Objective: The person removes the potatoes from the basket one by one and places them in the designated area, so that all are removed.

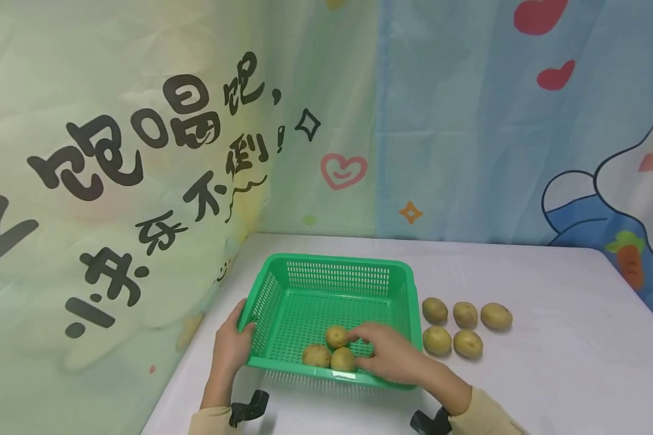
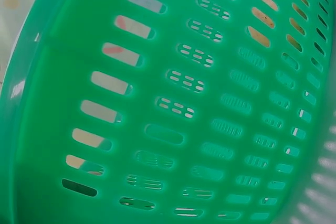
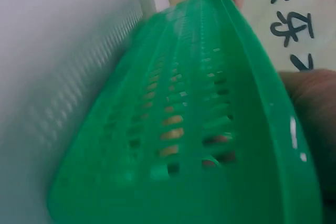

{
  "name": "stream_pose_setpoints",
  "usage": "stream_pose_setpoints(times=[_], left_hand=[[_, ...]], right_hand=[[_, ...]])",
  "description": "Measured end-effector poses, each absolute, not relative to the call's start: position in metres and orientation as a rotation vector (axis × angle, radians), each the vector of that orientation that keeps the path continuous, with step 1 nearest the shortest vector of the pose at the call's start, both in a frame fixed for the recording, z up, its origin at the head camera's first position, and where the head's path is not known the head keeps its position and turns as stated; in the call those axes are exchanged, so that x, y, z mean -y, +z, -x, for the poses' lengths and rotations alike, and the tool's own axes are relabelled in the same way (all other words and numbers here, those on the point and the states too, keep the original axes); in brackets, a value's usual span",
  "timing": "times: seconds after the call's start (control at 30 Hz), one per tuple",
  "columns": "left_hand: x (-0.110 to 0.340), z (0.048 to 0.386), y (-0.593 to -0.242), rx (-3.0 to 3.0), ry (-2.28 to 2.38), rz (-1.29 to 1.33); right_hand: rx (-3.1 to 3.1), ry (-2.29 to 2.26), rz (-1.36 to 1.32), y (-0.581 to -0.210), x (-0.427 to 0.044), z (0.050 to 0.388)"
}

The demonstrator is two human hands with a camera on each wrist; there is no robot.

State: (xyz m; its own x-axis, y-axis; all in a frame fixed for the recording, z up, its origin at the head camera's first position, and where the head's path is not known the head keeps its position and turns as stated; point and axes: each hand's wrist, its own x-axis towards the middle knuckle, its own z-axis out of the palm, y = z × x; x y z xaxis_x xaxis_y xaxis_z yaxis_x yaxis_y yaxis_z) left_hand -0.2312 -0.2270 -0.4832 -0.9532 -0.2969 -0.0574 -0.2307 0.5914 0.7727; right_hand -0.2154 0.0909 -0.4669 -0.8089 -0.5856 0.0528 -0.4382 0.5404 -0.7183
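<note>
My left hand (image 1: 234, 342) grips the left rim of a green plastic basket (image 1: 340, 260), thumb on the inner side. Inside, by the front wall, lie three potatoes: one behind (image 1: 336, 336), one at front left (image 1: 316, 355) and one at front right (image 1: 343, 360). My right hand (image 1: 390, 353) reaches over the front rim, its index finger at the rear potato and its thumb beside the front right one, with a gap between them. The left wrist view shows the basket's slotted wall (image 2: 199, 129). In the right wrist view, the right hand (image 3: 315, 108) is partly hidden behind the rim.
Several potatoes (image 1: 465, 315) sit in two rows on the white table (image 1: 566, 338), just right of the basket. Printed curtains (image 1: 457, 121) hang behind the table and along its left side.
</note>
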Motion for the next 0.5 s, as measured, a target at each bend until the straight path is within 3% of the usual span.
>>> stream_pose_setpoints(times=[0.5], left_hand=[[0.229, 0.231, -0.485, 2.706, -1.340, -0.454]], right_hand=[[-2.384, -1.271, 0.785, -0.482, -0.064, 0.234]])
